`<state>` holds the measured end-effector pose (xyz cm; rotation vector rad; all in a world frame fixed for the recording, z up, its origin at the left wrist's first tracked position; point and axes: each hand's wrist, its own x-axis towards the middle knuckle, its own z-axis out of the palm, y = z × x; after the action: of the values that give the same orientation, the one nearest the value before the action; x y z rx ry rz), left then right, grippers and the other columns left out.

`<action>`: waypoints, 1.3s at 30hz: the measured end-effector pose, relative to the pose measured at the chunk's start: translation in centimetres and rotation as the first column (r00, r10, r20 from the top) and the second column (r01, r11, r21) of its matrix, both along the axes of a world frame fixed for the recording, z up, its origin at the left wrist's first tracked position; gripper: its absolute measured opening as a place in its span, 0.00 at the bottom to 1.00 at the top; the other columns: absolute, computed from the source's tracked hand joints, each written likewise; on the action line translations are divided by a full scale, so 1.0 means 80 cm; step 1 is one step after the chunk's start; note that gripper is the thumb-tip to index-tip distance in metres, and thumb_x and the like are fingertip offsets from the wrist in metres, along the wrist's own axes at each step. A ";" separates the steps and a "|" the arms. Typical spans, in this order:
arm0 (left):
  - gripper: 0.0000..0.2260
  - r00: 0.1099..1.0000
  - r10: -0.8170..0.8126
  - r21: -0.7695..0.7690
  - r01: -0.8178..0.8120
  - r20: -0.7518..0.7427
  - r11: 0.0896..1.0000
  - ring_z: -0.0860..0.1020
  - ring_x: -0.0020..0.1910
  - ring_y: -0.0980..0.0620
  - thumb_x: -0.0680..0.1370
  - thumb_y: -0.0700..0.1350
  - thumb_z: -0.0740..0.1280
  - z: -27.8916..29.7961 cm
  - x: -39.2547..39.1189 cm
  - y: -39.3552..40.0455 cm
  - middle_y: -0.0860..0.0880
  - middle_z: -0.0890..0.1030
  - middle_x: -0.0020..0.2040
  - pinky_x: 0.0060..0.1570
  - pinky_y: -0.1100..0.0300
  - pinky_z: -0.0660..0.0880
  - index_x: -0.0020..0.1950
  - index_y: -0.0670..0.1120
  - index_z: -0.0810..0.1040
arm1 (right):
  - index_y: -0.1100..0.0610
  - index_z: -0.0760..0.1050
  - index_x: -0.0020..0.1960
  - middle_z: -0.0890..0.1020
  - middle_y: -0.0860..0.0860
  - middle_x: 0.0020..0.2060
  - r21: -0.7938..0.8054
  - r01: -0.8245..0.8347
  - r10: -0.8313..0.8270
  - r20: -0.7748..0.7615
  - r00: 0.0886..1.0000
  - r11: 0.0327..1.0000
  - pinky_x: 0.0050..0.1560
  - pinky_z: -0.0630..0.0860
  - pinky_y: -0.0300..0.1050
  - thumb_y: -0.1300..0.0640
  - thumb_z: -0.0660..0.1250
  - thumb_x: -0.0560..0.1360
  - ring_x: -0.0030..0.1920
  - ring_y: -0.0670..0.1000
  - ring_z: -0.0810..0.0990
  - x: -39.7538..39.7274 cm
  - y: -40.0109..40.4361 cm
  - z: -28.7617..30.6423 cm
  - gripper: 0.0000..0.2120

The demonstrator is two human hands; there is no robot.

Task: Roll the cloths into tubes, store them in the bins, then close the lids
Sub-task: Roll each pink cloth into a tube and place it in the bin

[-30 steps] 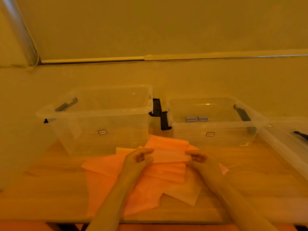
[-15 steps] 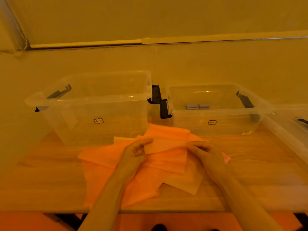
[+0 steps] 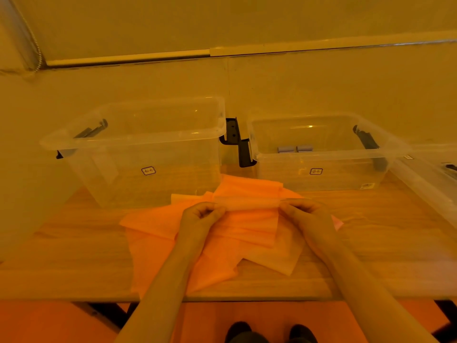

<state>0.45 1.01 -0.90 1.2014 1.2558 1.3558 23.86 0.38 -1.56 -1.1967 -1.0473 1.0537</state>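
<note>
Since the earlier frame the rolled edge had grown. My left hand (image 3: 201, 215) and right hand (image 3: 303, 211) pinched the cloth (image 3: 247, 214), probably half-rolled, on the surface (image 3: 74, 243); next came rolling toward me, then binning.

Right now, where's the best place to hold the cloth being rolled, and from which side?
At its two ends, from above on the near side, as both hands do now. The cloth being rolled lies crosswise as a thin, part-rolled tube on the loose cloths. The left hand pinches its left end and the right hand its right end, which probably keeps the roll even.
</note>
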 end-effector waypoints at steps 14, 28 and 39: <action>0.04 0.998 0.048 0.007 -0.048 0.035 0.999 0.79 0.35 0.53 0.73 0.37 0.71 -0.004 -0.002 0.002 0.47 0.82 0.35 0.35 0.64 0.75 0.41 0.44 0.80 | 0.60 0.80 0.43 0.85 0.54 0.38 -0.043 0.014 -0.023 -0.204 0.979 0.999 0.46 0.82 0.43 0.68 0.71 0.70 0.44 0.53 0.84 -0.003 -0.001 0.004 0.05; 0.08 0.997 0.018 0.037 -0.021 0.077 0.999 0.80 0.35 0.54 0.76 0.33 0.66 -0.003 -0.001 0.001 0.47 0.82 0.42 0.34 0.67 0.75 0.46 0.45 0.79 | 0.56 0.82 0.46 0.85 0.54 0.45 -0.025 -0.008 0.004 -0.130 0.992 1.000 0.48 0.82 0.43 0.67 0.71 0.72 0.48 0.53 0.84 -0.003 0.000 -0.002 0.07; 0.14 0.998 0.009 -0.008 -0.008 0.067 1.000 0.81 0.46 0.50 0.74 0.31 0.68 -0.003 -0.002 0.000 0.45 0.84 0.48 0.41 0.63 0.76 0.47 0.51 0.82 | 0.55 0.82 0.47 0.85 0.56 0.45 -0.026 -0.004 0.002 -0.071 0.997 1.000 0.48 0.82 0.48 0.67 0.73 0.70 0.47 0.54 0.84 -0.004 -0.002 -0.002 0.09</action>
<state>0.27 1.02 -1.17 1.1372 1.2196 1.3847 23.54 0.18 -1.68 -1.1701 -0.9831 1.1080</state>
